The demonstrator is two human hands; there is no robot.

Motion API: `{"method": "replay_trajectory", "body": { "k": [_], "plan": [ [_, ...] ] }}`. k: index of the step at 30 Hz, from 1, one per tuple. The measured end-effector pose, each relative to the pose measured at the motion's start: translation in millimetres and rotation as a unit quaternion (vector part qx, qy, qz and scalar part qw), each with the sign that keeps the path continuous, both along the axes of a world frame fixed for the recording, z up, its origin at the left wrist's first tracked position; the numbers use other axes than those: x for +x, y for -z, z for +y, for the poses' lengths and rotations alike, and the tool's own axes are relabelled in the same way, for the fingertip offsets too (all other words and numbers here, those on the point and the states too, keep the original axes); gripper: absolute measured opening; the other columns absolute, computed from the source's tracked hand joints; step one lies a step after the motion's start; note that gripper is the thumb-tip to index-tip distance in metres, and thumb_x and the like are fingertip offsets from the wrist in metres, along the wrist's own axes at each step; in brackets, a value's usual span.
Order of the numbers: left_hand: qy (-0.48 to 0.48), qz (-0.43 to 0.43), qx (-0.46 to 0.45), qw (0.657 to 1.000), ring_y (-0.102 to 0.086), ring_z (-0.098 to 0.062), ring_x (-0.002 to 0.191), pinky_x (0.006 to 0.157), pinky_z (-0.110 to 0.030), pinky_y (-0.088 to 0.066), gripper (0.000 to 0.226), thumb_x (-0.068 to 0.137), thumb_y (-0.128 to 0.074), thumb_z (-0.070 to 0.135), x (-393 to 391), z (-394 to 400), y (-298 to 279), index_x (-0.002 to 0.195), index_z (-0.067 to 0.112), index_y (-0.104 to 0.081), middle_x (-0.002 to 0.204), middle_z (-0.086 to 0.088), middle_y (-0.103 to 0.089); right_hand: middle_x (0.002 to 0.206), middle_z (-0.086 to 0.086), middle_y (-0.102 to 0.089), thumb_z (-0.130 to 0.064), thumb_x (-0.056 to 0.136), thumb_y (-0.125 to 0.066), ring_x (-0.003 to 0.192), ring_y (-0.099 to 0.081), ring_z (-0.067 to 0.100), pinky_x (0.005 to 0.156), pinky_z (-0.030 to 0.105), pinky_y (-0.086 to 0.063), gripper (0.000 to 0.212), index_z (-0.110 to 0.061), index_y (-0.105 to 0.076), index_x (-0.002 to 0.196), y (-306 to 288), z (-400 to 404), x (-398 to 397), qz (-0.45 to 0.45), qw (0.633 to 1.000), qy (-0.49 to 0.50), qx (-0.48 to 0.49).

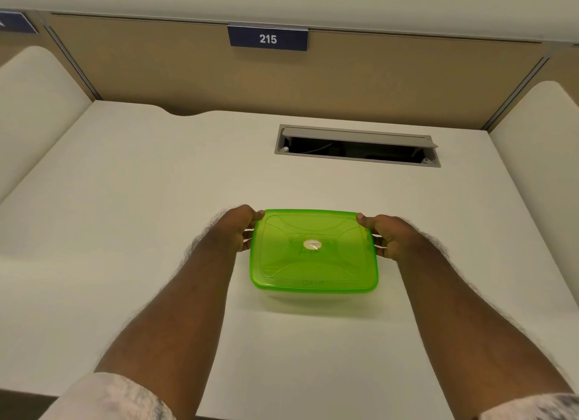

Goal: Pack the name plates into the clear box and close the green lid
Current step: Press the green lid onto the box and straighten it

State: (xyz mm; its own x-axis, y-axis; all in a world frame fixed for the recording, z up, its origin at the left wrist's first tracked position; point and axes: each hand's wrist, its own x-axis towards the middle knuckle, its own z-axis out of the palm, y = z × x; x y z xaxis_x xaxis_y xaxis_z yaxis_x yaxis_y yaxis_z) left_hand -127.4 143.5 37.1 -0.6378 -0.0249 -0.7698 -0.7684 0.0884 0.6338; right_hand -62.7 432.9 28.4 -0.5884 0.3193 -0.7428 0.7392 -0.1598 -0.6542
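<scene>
The green lid [313,263] lies flat on top of the clear box [313,299], which rests on the white desk near its middle. Only a thin strip of the box shows under the lid's front edge. Faint handwriting on name plates shows through the lid. My left hand [235,228] grips the box's left side, thumb on the lid's far left corner. My right hand [387,234] grips the right side the same way, thumb on the far right corner.
The white desk [141,200] has an open grey cable hatch [357,145] behind the box. A tan partition with a blue sign reading 215 [268,38] closes the back. Cream side panels stand at left [34,100] and right [545,131].
</scene>
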Motion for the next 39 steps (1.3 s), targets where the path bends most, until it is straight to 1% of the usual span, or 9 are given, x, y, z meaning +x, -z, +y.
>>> {"method": "replay_trajectory", "body": {
  "k": [6, 13, 16, 20, 24, 28, 32, 35, 39],
  "plan": [
    [0.018, 0.005, -0.022, 1.0, -0.052, -0.018, 0.067, 0.058, -0.03, -0.043, 0.008, 0.091, -0.06, 0.018, -5.0, -0.1, 3.2, 0.085, 0.013, -0.06, 0.074, -0.003, -0.054, 0.088, 0.002, -0.065, -0.03, 0.08, -0.075, 0.081, -0.06, 0.019, 0.06, 0.033, -0.047, 0.023, -0.014, -0.061, 0.088, 4.0, 1.1, 0.0, 0.001, 1.0, 0.002, -0.006],
    [0.015, 0.016, -0.026, 0.999, -0.052, -0.019, 0.068, 0.056, -0.032, -0.044, 0.009, 0.092, -0.058, 0.018, -2.9, 1.4, 3.1, 0.086, 0.011, -0.059, 0.077, -0.004, -0.055, 0.094, 0.004, -0.067, -0.033, 0.079, -0.075, 0.083, -0.061, 0.019, 0.061, 0.033, -0.049, 0.025, -0.013, -0.064, 0.091, 4.5, 1.9, 3.7, 0.018, 1.0, -0.007, -0.006],
    [0.004, 0.014, -0.003, 1.0, -0.053, -0.019, 0.071, 0.06, -0.031, -0.045, 0.009, 0.09, -0.058, 0.019, 0.7, 0.1, 4.0, 0.094, 0.012, -0.062, 0.079, -0.005, -0.058, 0.102, 0.005, -0.067, -0.044, 0.084, -0.067, 0.09, -0.061, 0.021, 0.069, 0.034, -0.051, 0.03, -0.017, -0.064, 0.095, 1.9, 1.3, 9.3, 0.045, 0.998, -0.04, 0.027],
    [-0.013, 0.061, -0.005, 0.998, -0.056, -0.021, 0.077, 0.062, -0.03, -0.044, 0.023, 0.089, -0.06, 0.026, 6.0, 1.9, 10.0, 0.106, 0.009, -0.062, 0.098, -0.009, -0.061, 0.106, 0.002, -0.066, -0.064, 0.09, -0.04, 0.099, -0.063, 0.023, 0.08, 0.038, -0.052, 0.048, -0.023, -0.061, 0.105, -6.6, -5.4, 30.9, 0.055, 0.991, -0.106, 0.059],
    [0.015, 0.101, -0.022, 0.994, -0.058, -0.026, 0.094, 0.079, -0.037, -0.045, 0.039, 0.088, -0.062, 0.041, 18.9, -5.7, 14.8, 0.115, 0.012, -0.061, 0.113, -0.009, -0.061, 0.112, -0.002, -0.065, -0.059, 0.087, -0.051, 0.102, -0.062, 0.022, 0.086, 0.042, -0.051, 0.039, -0.027, -0.06, 0.108, -7.1, -3.5, 72.6, 0.061, 0.991, -0.114, 0.036],
    [0.079, 0.064, -0.053, 0.993, -0.057, -0.022, 0.08, 0.068, -0.033, -0.047, 0.035, 0.084, -0.066, 0.048, 52.2, -34.5, 16.4, 0.1, 0.017, -0.06, 0.103, -0.006, -0.061, 0.114, 0.002, -0.063, -0.049, 0.081, -0.065, 0.094, -0.062, 0.022, 0.075, 0.037, -0.055, 0.043, -0.022, -0.06, 0.115, -0.6, 1.2, 115.6, 0.043, 0.993, -0.11, -0.005],
    [0.128, -0.009, 0.008, 0.992, -0.058, -0.021, 0.067, 0.061, -0.033, -0.052, 0.033, 0.079, -0.075, 0.039, 91.4, -55.5, 21.8, 0.094, 0.013, -0.062, 0.091, -0.008, -0.06, 0.103, 0.009, -0.06, -0.039, 0.081, -0.066, 0.08, -0.065, 0.021, 0.076, 0.036, -0.057, 0.04, -0.011, -0.061, 0.109, 4.7, -2.9, 133.7, 0.064, 0.993, -0.08, -0.063],
    [0.11, -0.012, 0.08, 0.991, -0.062, -0.021, 0.064, 0.062, -0.034, -0.056, 0.029, 0.081, -0.074, 0.03, 108.3, -54.8, 25.4, 0.094, 0.008, -0.062, 0.085, -0.01, -0.062, 0.095, 0.01, -0.06, -0.04, 0.08, -0.067, 0.078, -0.066, 0.023, 0.075, 0.037, -0.058, 0.042, -0.007, -0.061, 0.104, 6.1, -7.8, 132.7, 0.073, 0.992, -0.06, -0.08],
    [0.07, 0.007, 0.117, 0.991, -0.065, -0.018, 0.06, 0.06, -0.03, -0.059, 0.02, 0.083, -0.071, 0.022, 110.9, -50.8, 28.0, 0.088, 0.006, -0.06, 0.075, -0.009, -0.063, 0.086, 0.011, -0.059, -0.035, 0.08, -0.07, 0.077, -0.067, 0.024, 0.075, 0.037, -0.058, 0.037, -0.004, -0.061, 0.098, 10.8, -11.2, 128.7, 0.071, 0.995, -0.023, -0.069]
  ]
}}
